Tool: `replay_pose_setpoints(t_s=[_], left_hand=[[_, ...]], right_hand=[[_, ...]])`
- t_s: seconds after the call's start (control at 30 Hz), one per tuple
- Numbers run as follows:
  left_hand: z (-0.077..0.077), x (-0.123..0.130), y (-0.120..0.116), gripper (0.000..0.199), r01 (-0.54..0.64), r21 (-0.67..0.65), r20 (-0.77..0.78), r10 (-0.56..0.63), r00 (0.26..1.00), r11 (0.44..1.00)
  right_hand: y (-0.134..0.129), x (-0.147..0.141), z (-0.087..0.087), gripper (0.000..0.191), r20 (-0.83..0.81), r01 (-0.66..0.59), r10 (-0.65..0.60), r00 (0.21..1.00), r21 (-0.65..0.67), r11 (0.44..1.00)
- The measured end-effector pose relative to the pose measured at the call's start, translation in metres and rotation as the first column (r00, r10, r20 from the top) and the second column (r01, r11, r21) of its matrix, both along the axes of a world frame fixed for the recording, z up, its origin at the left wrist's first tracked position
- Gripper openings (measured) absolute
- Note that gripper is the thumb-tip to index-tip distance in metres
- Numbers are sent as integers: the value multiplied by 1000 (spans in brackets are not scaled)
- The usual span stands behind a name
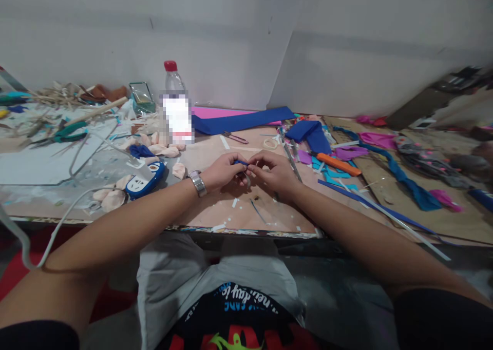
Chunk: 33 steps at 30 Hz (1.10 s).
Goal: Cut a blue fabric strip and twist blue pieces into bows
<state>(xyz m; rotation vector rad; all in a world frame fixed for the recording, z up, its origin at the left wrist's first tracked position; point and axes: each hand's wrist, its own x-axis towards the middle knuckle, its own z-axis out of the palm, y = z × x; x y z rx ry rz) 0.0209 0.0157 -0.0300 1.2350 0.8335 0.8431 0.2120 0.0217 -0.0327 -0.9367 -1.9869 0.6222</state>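
Near the middle of the table, my left hand (227, 171) and my right hand (274, 173) meet at the fingertips. Between them is a small dark blue piece (241, 162), pinched by the fingers of both hands. A silver watch (197, 182) is on my left wrist. Just below the hands, a thin dark strand (257, 211) and white scraps lie on the table (208, 211).
A red-capped bottle (173, 78) stands behind a blurred bright screen (177, 116). Left are a blue power socket (145, 179), green-handled pliers (67, 133) and peach pieces. Right lie an orange cutter (339, 163), blue fabric strips (311, 134) and a long white strip (408, 229).
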Motion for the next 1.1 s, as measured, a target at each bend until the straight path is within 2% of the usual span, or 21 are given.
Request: replay_pose_setpoints(t_s=[0.13,0.33,0.47,0.73,0.93,1.1], left_hand=[[-3,-1,0,12,19,-16,50,-18,999,1000],[-8,-4,2,17,111,32,21,-111,994,993],[-9,-3,2,10,111,17,53,-112,992,994],[-14,-2,3,18,126,87,39,-130,991,988],[-14,-6,3,29,134,171,-46,-128,991,976],[-10,-8,2,40,136,223,-44,-130,991,965]], right_hand=[[0,1,2,12,32,8,-9,999,28,1000],[0,1,1,12,37,58,-58,998,10,998],[-1,1,2,12,21,59,-59,998,-18,998],[-1,0,-3,25,-131,-17,-16,991,-248,969],[7,2,-11,30,-161,-16,-41,986,-332,943],[8,1,-13,29,-291,-32,-94,952,-402,915]])
